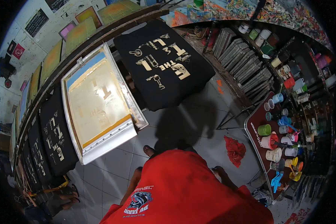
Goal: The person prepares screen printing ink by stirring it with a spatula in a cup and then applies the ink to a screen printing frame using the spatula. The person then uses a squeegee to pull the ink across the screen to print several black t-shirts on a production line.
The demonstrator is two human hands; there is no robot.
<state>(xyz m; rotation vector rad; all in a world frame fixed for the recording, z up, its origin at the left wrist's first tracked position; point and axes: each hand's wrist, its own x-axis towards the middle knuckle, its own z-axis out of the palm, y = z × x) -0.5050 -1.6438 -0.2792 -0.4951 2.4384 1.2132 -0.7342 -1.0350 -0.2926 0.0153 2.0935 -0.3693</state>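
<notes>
My left hand (137,174) and my right hand (218,173) hang low at either side of my red T-shirt (186,186), both small and shadowed, their fingers unclear. Neither visibly touches the printing gear. Ahead to the left, a framed screen (93,93) with pale yellow mesh, blue and orange edges and a white clamp bar (108,143) lies on the rack. Beside it a black shirt (160,93) with cream printing is spread on a board. More printed black shirts (52,138) line the rack at left. My sandalled foot (149,151) shows below on the tiles.
At right stand shelves of paint pots (265,35), stacked frames (239,59) and a dark red table (255,130) crowded with tubs and tools. A red rag (234,151) lies on the floor. Another person's legs (65,198) show at lower left. Yellow screens (78,37) lean behind the rack.
</notes>
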